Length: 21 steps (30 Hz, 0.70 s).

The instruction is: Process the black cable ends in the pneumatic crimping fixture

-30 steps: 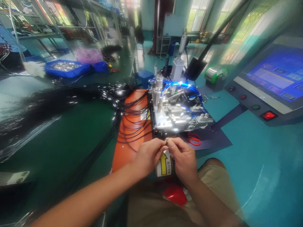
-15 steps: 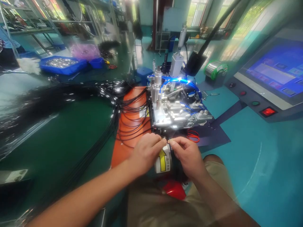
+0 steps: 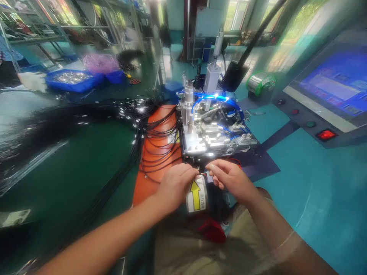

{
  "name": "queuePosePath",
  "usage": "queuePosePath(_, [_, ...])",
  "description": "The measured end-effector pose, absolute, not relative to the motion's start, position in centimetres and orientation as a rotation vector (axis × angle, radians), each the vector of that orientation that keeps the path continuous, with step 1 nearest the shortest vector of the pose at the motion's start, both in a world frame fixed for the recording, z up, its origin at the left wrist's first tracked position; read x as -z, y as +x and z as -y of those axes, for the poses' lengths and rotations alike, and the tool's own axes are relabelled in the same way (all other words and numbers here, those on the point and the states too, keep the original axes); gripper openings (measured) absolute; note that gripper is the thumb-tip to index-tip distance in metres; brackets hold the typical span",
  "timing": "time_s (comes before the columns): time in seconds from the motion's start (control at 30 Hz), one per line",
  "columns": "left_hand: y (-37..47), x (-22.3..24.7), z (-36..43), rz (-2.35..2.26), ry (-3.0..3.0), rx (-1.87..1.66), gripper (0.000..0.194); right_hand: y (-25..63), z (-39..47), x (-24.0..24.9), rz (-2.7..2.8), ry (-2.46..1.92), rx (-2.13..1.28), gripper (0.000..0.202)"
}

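My left hand (image 3: pixel 179 185) is closed in a pinch just left of the yellow arrow label (image 3: pixel 196 194), with a thin cable end with fine wires (image 3: pixel 203 173) between its fingertips. To the right, my right hand (image 3: pixel 226 176) is also closed, thumb against forefinger; what it holds, if anything, is too small to tell. Both hands are in front of the metal machine (image 3: pixel 218 133) with blue air tubes. Black cables (image 3: pixel 157 152) run over the orange surface (image 3: pixel 146 187) on the left.
A screen panel (image 3: pixel 332 91) with lit buttons stands at right, near a green-rimmed solder spool (image 3: pixel 260 83). Red-handled scissors (image 3: pixel 236 163) lie behind my right hand. A blue tray (image 3: pixel 74 86) of metal parts is at back left, with a person's sleeve (image 3: pixel 10 49) at the edge.
My right hand has moved right and slightly up, away from my left hand, and the gap between their fingertips is wider. Fine wires now show by my left fingertips.
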<state>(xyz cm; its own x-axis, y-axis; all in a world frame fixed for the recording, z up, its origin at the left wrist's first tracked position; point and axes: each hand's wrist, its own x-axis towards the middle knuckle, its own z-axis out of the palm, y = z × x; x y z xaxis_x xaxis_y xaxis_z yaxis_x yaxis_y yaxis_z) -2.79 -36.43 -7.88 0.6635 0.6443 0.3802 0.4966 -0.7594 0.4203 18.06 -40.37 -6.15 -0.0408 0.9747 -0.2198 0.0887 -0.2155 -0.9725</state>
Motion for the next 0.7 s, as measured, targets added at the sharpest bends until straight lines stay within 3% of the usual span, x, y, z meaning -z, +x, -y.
queuePosePath(0.7, [-2.9,8.1,36.3,-0.950,2.592,-0.710,0.016,17.8,38.6,6.6,1.502,-1.361,-1.333,0.024])
